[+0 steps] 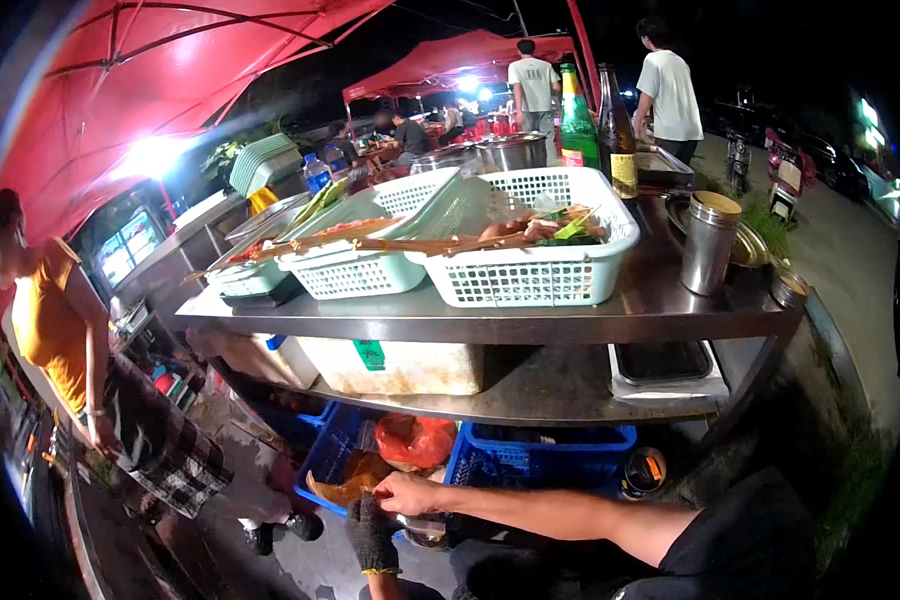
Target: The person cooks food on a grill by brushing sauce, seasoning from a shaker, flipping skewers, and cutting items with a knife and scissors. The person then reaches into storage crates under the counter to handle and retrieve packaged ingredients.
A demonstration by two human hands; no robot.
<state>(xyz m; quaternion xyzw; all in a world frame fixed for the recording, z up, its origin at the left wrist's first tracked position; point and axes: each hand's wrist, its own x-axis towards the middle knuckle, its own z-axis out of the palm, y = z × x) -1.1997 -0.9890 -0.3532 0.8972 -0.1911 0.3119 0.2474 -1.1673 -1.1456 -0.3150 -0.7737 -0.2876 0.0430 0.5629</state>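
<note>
My left hand, in a dark knitted glove with a yellowish cuff, is raised low in the middle of the head view, fingers pressed together. Against it, from the right, comes my bare right hand, its fingers closed in a pinch. Whatever is between the two hands is too small or hidden to name. Just behind them a brown sheet like paper or card sticks up at the edge of a blue basket. A red plastic bag lies beyond my right hand.
Above stands a steel table with pale green baskets of skewers, bottles and a metal canister. On its lower shelf is a white box. Another blue basket and a can sit underneath. A person in yellow stands left.
</note>
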